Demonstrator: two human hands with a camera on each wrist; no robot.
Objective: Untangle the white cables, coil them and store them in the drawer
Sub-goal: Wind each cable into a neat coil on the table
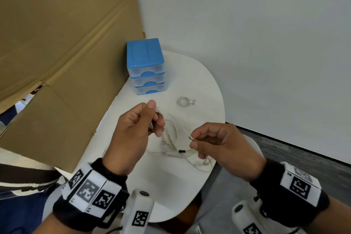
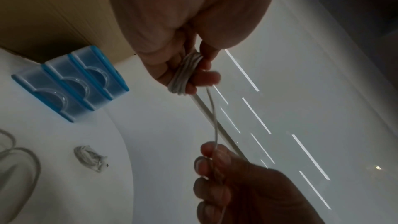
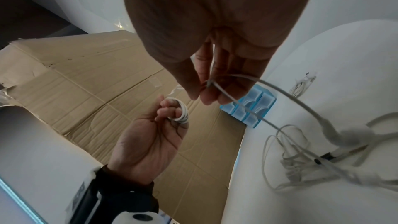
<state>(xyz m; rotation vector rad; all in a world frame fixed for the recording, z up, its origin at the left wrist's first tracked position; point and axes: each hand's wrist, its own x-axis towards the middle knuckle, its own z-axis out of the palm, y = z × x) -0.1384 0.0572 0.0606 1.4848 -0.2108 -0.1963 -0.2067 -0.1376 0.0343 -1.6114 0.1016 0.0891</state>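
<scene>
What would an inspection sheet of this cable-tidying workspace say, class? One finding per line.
Surface: white round table, carrying everything below.
Job's things: blue drawer unit, all three drawers closed; coiled cable lying finished on the table.
Clutter: nothing seen.
Grippers: left hand holds a small coil wound round its fingers; right hand pinches the loose strand.
Cables: tangled pile between the hands.
Surroundings: cardboard sheet, white wall.

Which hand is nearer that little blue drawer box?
Left. The left hand is just in front of the drawer unit; the right hand is farther back and off to the right.
</scene>
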